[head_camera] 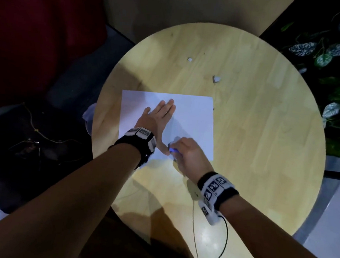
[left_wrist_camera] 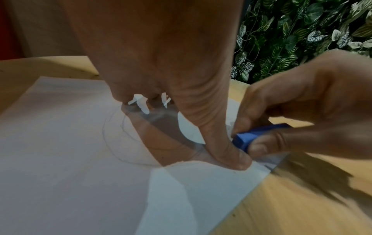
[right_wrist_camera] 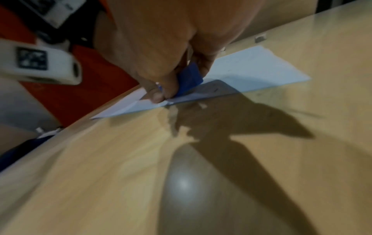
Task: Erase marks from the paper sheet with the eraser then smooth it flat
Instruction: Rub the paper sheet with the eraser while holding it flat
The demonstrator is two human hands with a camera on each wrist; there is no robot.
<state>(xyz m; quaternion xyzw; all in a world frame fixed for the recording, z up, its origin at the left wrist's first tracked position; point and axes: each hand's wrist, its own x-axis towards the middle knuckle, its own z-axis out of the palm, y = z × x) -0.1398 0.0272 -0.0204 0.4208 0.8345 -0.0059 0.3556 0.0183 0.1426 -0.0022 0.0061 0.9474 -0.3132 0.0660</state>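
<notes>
A white paper sheet point(head_camera: 194, 118) point(left_wrist_camera: 70, 159) point(right_wrist_camera: 251, 70) lies on the round wooden table point(head_camera: 255, 134). My left hand point(head_camera: 157, 118) presses flat on it, fingers straight, thumb point(left_wrist_camera: 221, 143) stretched toward the near edge. Faint curved pencil lines point(left_wrist_camera: 120, 143) show on the sheet beside the thumb. My right hand point(head_camera: 185, 152) point(left_wrist_camera: 302, 111) pinches a blue eraser point(head_camera: 172, 149) point(left_wrist_camera: 249, 138) point(right_wrist_camera: 189, 77) and holds it down on the paper right next to the left thumb tip, near the sheet's front edge.
Two small white scraps point(head_camera: 189, 59) point(head_camera: 216, 79) lie on the far part of the table. A cable point(head_camera: 223, 239) runs from my right wristband off the near edge. Leafy plants point(head_camera: 335, 59) stand at the right, dark clutter on the floor at the left.
</notes>
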